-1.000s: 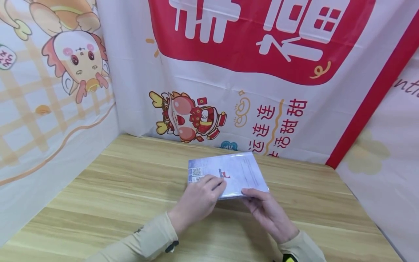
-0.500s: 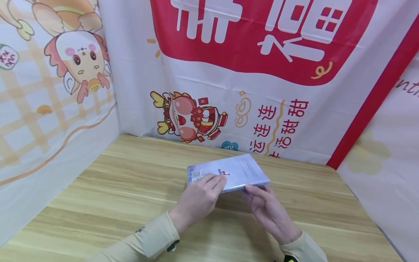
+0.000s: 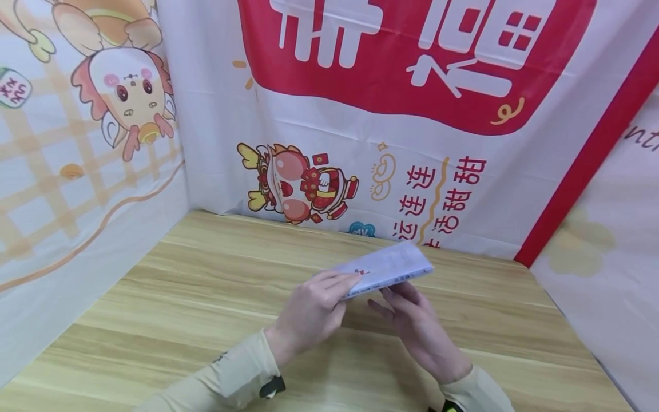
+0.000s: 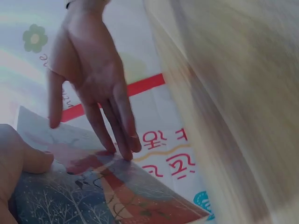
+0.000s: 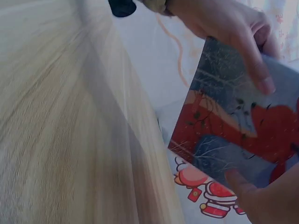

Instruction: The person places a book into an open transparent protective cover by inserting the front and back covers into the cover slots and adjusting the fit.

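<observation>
A pale blue book is raised over the table and tilted, its spine facing me in the head view. My left hand grips its left end, fingers over the pale cover and thumb underneath. Beneath the book's right part is my right hand, palm up with loosely straight fingers whose tips are right at the underside. In the left wrist view the right hand stretches its fingers over the darker cover, which shows red shapes and white bare trees. The right wrist view shows the left thumb pressed on that cover.
A wood-grain table lies under both arms. Behind it hangs a white cloth with red print and a cartoon figure. More printed cloth closes off the left side and the right side.
The book has tipped so that its spine now shows and its top looks narrower. My right thumb has come off the top cover, and the right hand has moved beneath the book.
</observation>
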Demonstrator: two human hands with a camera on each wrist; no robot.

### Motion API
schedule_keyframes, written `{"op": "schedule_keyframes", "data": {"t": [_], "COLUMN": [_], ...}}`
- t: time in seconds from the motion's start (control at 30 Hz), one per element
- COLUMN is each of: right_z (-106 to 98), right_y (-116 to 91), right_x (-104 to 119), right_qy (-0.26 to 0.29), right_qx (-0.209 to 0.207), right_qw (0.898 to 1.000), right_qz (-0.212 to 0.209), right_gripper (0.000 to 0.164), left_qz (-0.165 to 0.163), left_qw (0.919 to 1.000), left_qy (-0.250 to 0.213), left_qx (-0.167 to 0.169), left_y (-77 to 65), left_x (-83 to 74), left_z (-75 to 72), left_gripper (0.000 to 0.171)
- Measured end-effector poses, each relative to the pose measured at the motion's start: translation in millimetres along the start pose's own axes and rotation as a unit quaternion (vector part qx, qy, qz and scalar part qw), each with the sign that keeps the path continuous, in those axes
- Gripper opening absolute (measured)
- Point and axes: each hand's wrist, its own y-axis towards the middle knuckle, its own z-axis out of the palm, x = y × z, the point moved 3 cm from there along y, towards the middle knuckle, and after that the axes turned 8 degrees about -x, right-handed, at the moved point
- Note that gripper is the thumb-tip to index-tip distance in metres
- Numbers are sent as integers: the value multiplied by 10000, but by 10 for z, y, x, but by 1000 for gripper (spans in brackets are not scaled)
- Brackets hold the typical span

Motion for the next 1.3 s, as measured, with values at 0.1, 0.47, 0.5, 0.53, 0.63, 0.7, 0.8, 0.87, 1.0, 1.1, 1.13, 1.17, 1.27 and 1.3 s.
{"op": "schedule_keyframes", "data": {"t": [0.1,0.47,0.5,0.53,0.63,0.7,0.8,0.87,1.0,1.1,1.13,1.17,1.27,1.3], "right_z": [-31,-137,-142,-147,-157,-164,-175,-177,-186,-197,-199,-204,-209,-210], "right_y": [20,79,78,76,76,77,84,92,101,106,106,110,119,121], "right_x": [-18,-48,-48,-47,-45,-40,-35,-32,-29,-22,-18,-17,-7,-4], "right_qy": [-76,-827,-816,-820,-807,-834,-911,-954,-1120,-1212,-1198,-1182,-1009,-942], "right_qx": [-152,-908,-932,-945,-992,-1045,-1168,-1255,-1487,-1639,-1661,-1656,-1620,-1587], "right_qw": [9998,9923,9922,9920,9917,9909,9888,9874,9825,9789,9787,9790,9814,9826], "right_qz": [64,-134,-145,-149,-143,-141,-151,-141,-14,117,141,157,222,224], "right_gripper": [55,61,61,61,63,64,65,64,62,60,60,59,57,57], "left_qz": [-136,-1147,-1282,-1440,-1972,-2324,-2778,-2925,-3133,-3314,-3363,-3419,-3533,-3577], "left_qw": [9988,9713,9689,9662,9541,9431,9254,9187,9081,8971,8941,8909,8834,8805], "left_qy": [-435,-1949,-1974,-1990,-2115,-2251,-2476,-2560,-2701,-2857,-2895,-2933,-3037,-3074], "left_qx": [-196,-741,-763,-778,-783,-764,-718,-703,-651,-615,-605,-583,-512,-473], "left_y": [7,21,20,20,39,66,113,126,120,85,64,45,-24,-42], "left_x": [2,118,126,130,111,76,20,10,20,64,92,120,210,235], "left_z": [-1,21,21,18,-15,-58,-125,-148,-144,-95,-70,-46,32,52], "left_gripper": [37,30,29,28,26,24,21,19,19,20,20,21,24,25]}}
